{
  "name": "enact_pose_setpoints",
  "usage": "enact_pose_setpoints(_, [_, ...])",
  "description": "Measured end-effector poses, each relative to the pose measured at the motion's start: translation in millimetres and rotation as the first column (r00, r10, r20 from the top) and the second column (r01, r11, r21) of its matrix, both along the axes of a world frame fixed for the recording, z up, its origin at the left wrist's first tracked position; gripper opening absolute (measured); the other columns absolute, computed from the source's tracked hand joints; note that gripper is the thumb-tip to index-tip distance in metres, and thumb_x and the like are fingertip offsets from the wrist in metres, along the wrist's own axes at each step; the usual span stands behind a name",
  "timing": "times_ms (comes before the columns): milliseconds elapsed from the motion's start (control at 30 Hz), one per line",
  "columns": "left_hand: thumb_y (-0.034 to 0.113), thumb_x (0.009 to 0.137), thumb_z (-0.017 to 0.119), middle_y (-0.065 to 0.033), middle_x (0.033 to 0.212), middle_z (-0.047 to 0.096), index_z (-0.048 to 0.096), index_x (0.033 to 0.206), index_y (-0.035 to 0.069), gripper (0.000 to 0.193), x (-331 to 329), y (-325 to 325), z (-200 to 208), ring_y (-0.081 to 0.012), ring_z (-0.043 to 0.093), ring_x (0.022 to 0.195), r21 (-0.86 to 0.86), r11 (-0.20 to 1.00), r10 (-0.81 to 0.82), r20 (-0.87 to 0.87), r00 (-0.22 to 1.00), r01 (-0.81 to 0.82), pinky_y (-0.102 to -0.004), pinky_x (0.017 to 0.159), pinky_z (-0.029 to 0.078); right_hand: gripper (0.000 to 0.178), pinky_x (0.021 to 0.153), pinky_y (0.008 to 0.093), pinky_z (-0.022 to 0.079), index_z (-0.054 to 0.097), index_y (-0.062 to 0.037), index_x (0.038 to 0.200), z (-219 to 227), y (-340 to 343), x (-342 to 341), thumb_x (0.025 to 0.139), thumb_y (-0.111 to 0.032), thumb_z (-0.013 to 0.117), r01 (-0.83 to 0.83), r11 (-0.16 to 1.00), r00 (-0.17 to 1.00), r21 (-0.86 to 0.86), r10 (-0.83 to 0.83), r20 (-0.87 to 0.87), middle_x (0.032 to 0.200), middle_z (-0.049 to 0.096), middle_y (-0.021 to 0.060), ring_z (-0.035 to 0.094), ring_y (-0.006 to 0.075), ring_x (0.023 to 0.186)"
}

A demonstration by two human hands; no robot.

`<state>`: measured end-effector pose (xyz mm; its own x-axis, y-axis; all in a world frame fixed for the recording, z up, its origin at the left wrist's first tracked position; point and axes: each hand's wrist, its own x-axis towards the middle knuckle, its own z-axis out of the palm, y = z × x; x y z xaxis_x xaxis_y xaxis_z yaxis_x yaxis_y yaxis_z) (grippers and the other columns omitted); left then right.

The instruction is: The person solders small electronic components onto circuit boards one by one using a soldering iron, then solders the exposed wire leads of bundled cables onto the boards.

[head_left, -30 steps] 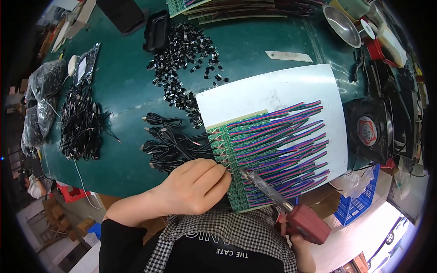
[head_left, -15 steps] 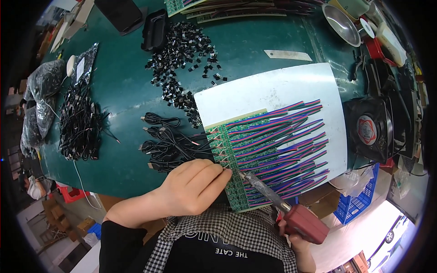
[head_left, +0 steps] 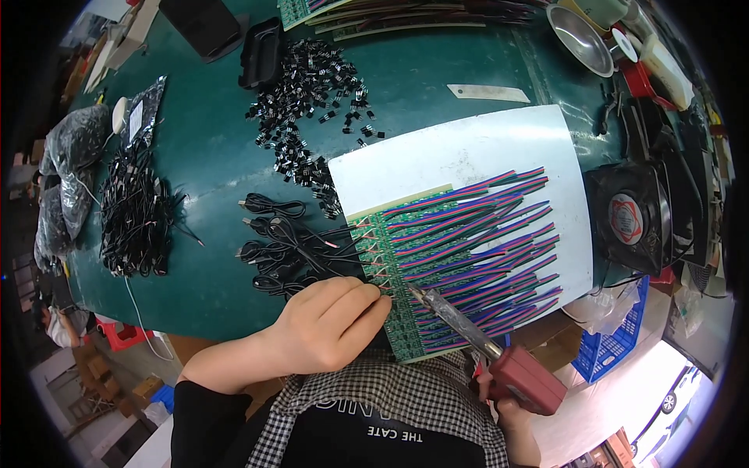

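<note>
A green circuit board panel (head_left: 399,331) lies on a white sheet, with rows of striped coloured wires (head_left: 484,242) running off its right side. Black cables (head_left: 292,242) reach its left edge, where several thin wire ends sit on the pads. At that edge my left hand (head_left: 331,324) is closed in a pinch on a cable's wire end, mostly hidden by the fingers. My right hand (head_left: 509,412) grips the dark red handle of a soldering iron (head_left: 530,381). Its tip points at the board, just right of my left fingertips; contact cannot be made out.
Loose small black parts (head_left: 300,117) are heaped beyond the board, beside a black tray (head_left: 261,53). A cable bundle (head_left: 134,210) lies at left. On the right stand a fan (head_left: 626,218) and a metal bowl (head_left: 581,39). A flat metal strip (head_left: 488,93) lies behind the white sheet (head_left: 460,148).
The soldering iron's tip has drawn slightly away from my left fingertips. My left hand stays pinched at the board's edge, and the whole view has shifted a little.
</note>
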<state>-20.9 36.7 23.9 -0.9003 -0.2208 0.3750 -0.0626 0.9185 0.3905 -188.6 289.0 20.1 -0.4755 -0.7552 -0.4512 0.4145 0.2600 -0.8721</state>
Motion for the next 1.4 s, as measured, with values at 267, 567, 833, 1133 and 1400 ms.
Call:
enact_pose_setpoints(267, [0.005, 0.061, 0.065, -0.01, 0.082, 0.058, 0.064, 0.085, -0.002, 0.025, -3, 0, 0, -0.0222, 0.059, 0.072, -0.089, 0.996, -0.022, 0.032, 0.999, 0.024, -0.0287, 0.058, 0.051, 0.073, 0.057, 0.0232, 0.048, 0.052, 0.0111, 0.117, -13, 18, -1, 0.069, -0.037, 0.079, -0.093, 0.995, 0.989, -0.037, 0.088, -0.117, 0.081, 0.067, 0.0109, 0.063, 0.0141, 0.063])
enact_pose_setpoints(567, [0.004, 0.062, 0.064, -0.0128, 0.085, 0.059, 0.062, 0.083, -0.004, 0.023, -3, 0, 2, -0.0224, 0.06, 0.075, -0.106, 0.994, -0.02, 0.067, 0.998, 0.027, -0.0289, 0.063, 0.053, 0.074, 0.061, 0.027, 0.051, 0.057, 0.0098, 0.111, -24, 20, -15, 0.068, -0.047, 0.077, -0.319, 0.947, 0.818, 0.025, 0.289, -0.497, 0.08, 0.068, 0.0077, 0.065, 0.0178, 0.064])
enact_pose_setpoints(833, [0.004, 0.062, 0.063, -0.0137, 0.086, 0.058, 0.062, 0.085, -0.005, 0.024, -2, 1, 2, -0.023, 0.059, 0.075, -0.128, 0.991, -0.019, 0.083, 0.996, 0.03, -0.0295, 0.064, 0.053, 0.063, 0.059, 0.0266, 0.047, 0.06, 0.0066, 0.097, -14, 14, -7, 0.069, -0.048, 0.075, -0.211, 0.976, 0.881, 0.044, 0.21, -0.423, 0.075, 0.065, 0.0083, 0.061, 0.0165, 0.063])
enact_pose_setpoints(1133, [0.004, 0.062, 0.063, -0.0136, 0.086, 0.058, 0.062, 0.084, -0.005, 0.024, -4, 1, 2, -0.0229, 0.06, 0.075, -0.122, 0.992, -0.02, 0.079, 0.997, 0.03, -0.0294, 0.064, 0.053, 0.074, 0.055, 0.0242, 0.044, 0.051, 0.0102, 0.114, -12, 22, -1, 0.07, -0.045, 0.075, -0.104, 0.994, 0.99, 0.009, 0.105, -0.098, 0.086, 0.063, 0.0118, 0.057, 0.0145, 0.059])
enact_pose_setpoints(1400, [0.003, 0.062, 0.062, -0.012, 0.081, 0.059, 0.063, 0.081, -0.005, 0.021, -3, 2, 0, -0.0214, 0.06, 0.073, -0.168, 0.984, -0.055, 0.049, 0.997, 0.063, -0.0288, 0.064, 0.053, 0.071, 0.059, 0.0242, 0.05, 0.054, 0.0113, 0.113, -19, 28, -8, 0.068, -0.038, 0.079, -0.145, 0.988, 0.97, -0.056, 0.131, -0.206, 0.076, 0.067, 0.0103, 0.064, 0.0153, 0.062])
